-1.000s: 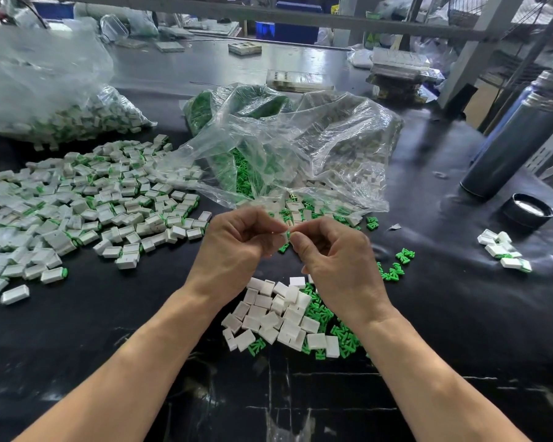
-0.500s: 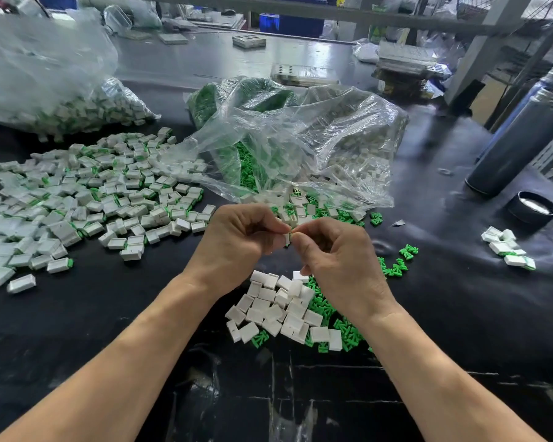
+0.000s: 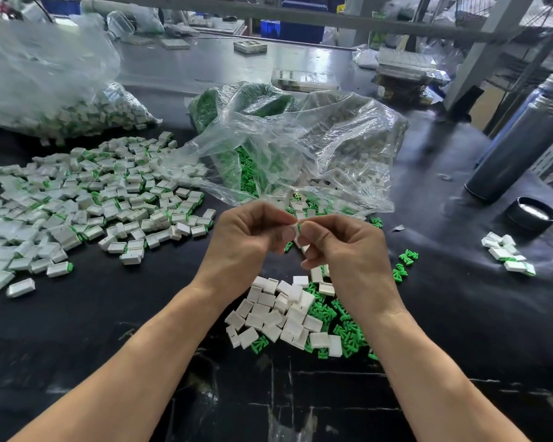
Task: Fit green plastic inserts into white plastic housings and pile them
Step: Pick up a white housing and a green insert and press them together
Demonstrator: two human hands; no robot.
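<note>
Housing (image 3: 298,229) pinched between both hands

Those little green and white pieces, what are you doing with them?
A person is snapping them together. Both hands, left hand and right hand, pinch one small white housing with a green insert above the table. Finished pieces lie heaped to the left; loose parts wait below the hands.

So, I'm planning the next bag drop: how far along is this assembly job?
Done: a wide pile of assembled pieces on the left. In hand: left hand and right hand pinch one housing with its green insert between them. Left: loose white housings and green inserts below the hands, plus open bags behind.
</note>
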